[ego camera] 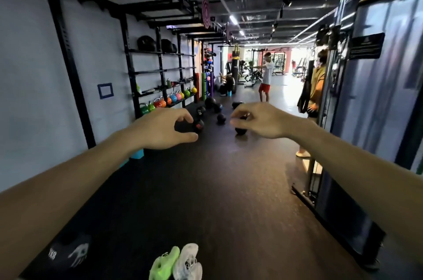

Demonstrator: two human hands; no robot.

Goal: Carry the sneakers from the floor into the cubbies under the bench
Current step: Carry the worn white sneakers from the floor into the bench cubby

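Down at the bottom edge of the head view, on the dark rubber floor (pixel 217 188), a neon-green sneaker (pixel 164 263) and a white sneaker (pixel 188 261) lie touching side by side, toes pointing away from the wearer. Both arms reach forward well above them: the left hand (pixel 164 127) has its fingers and thumb loosely curved in a wide C with nothing between them, and the right hand (pixel 256 120) is likewise loosely curled and holds nothing; the dark medicine balls (pixel 220 118) seen near its fingers lie farther off on the floor. Neither hand is near the shoes. No bench or cubbies show here, so I cannot tell where the pair is to go

The step in hand looks like the pickup, and it has not begun. To do it well, I judge the wearer should bend and bring the hands down and back toward the body, one hand to each shoe, pinching at the heel collar or hooking fingers inside the opening so the soft uppers don't fold. A black bag with white print (pixel 68 252) lies just left of the green shoe, so the left hand should come in from above, not sweep sideways. A kettlebell rack (pixel 169 99) lines the left wall, and a person in an orange top (pixel 317 87) stands at the right
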